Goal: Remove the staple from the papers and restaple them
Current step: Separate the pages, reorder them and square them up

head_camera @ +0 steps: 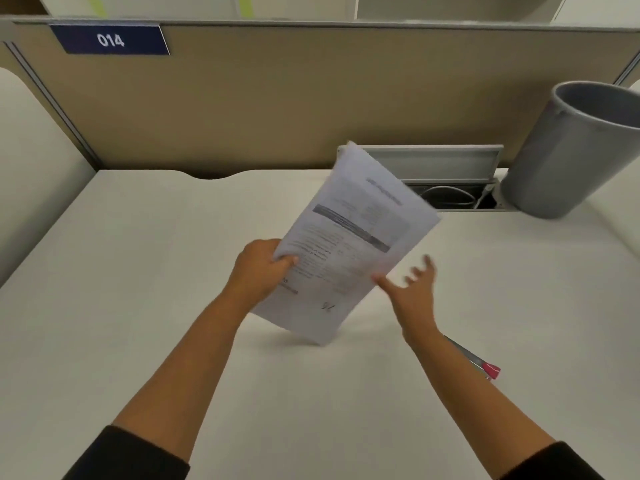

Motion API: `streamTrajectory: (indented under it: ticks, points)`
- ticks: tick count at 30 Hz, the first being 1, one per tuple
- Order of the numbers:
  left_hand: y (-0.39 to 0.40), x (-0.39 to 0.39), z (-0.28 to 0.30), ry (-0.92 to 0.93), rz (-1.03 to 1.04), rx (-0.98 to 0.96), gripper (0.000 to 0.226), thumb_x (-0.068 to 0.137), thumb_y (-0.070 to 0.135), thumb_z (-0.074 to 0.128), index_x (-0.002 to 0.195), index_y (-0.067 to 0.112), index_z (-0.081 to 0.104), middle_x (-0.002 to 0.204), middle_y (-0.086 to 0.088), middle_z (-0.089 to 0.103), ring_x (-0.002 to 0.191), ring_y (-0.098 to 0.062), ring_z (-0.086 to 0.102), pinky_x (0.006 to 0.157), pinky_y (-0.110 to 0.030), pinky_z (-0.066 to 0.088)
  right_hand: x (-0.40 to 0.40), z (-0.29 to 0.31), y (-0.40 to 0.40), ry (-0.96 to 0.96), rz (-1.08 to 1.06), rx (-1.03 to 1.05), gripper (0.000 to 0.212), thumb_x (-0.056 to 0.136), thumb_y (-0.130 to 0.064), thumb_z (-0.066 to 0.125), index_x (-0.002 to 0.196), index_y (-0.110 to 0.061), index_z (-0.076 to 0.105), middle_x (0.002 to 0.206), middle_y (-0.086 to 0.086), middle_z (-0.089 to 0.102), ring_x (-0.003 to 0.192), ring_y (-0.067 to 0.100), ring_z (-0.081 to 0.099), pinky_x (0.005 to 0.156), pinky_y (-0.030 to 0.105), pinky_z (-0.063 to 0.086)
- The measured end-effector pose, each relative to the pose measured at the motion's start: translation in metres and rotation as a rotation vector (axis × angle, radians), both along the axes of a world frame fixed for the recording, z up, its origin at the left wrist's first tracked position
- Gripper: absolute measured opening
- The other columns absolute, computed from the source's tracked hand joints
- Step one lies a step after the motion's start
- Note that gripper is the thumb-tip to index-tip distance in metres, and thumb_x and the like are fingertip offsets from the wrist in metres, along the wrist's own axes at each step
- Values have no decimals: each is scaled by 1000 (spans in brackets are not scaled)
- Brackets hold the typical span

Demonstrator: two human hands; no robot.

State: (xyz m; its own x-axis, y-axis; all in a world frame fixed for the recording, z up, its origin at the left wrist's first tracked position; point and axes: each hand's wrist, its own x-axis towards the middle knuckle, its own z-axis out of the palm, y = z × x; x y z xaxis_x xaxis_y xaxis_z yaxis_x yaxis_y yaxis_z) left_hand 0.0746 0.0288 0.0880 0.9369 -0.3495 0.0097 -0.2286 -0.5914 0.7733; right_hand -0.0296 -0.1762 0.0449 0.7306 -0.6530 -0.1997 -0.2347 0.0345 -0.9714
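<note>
While the papers (349, 244) hang tilted in the air above the middle of the white desk (138, 271), their near corner dips towards the desktop and their far corner points up at the beige partition (277, 98). The printed side faces the camera (the text is too blurred to read). The left hand (259, 271) grips the sheets at their left edge, thumb curled over the top and fingers behind. The right hand (412, 289) is just right of the stack with its fingers spread and loose, gripping nothing; its thumb lies at the papers' right edge, though whether it touches them I cannot tell. Near and to the right, partly hidden behind the right forearm, a slim metal tool with a red end (481, 363) lies on the desk. At the far right stands a grey bin (568, 150). Left of the bin, a cable tray (450, 199) sits open, its lid raised against the partition. A blue sign reading 014 (110, 39) is fixed at the partition's upper left.
</note>
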Motion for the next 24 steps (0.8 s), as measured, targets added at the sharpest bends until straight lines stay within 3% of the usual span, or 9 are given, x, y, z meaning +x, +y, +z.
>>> streamTrajectory:
  ticks: [3,7,9,11,14,17,19,21,24]
  points:
    - [-15,14,24,-92,-170,481,18,88,22,51,86,13,66,88,-6,66,73,-22,58,53,-27,39,-3,32,6,-162,-124,-663,95,72,-26,77,144,-17,16,154,11,17,142,25,15,117,44,19]
    - [-50,4,43,-257,-380,876,13,88,19,51,89,17,63,88,-1,63,74,-20,55,65,-29,38,18,61,41,-115,311,-1412,86,72,-36,73,143,-18,26,149,9,35,144,29,15,115,50,4]
    - [-67,-10,46,-392,-440,964,9,89,22,53,84,17,57,70,3,52,59,-16,44,68,-29,37,24,63,49,89,472,-1360,79,77,-35,69,142,-21,27,138,5,51,138,27,32,115,46,10]
    - [-79,-19,50,-475,-514,1000,9,90,21,53,81,19,55,67,4,48,53,-13,40,74,-31,37,28,61,38,229,506,-1166,57,84,-35,61,135,-25,37,112,2,67,109,26,60,91,34,38]
    - [-75,-28,51,-670,-542,946,13,87,16,55,89,22,66,72,3,59,84,-20,62,111,-53,19,27,57,17,322,476,-1042,18,88,-36,55,104,-30,59,79,-11,62,70,17,60,54,23,39]
    - [-52,-30,31,-1111,-188,534,29,78,10,63,106,18,68,114,-8,67,121,-30,53,106,-65,7,16,45,5,320,468,-832,21,87,-33,53,67,-33,55,64,-14,59,60,15,62,48,21,43]
    - [-31,-30,15,-902,165,257,59,78,19,67,133,17,47,145,-12,42,137,-30,34,109,-59,6,5,35,-2,221,377,-495,15,84,-31,61,70,-32,58,69,-12,64,61,10,65,50,21,49]
    - [-13,-26,0,-261,401,-78,80,80,32,68,145,18,23,155,-10,21,143,-27,20,114,-49,10,-6,26,-7,108,293,-185,5,81,-27,68,78,-27,65,75,-8,70,62,9,68,49,20,52]
    - [1,-22,-16,584,345,-746,65,85,35,63,139,12,35,142,-16,44,128,-30,46,107,-45,36,-22,7,-4,78,234,33,6,78,-21,72,81,-22,67,77,-3,73,61,10,70,48,18,53]
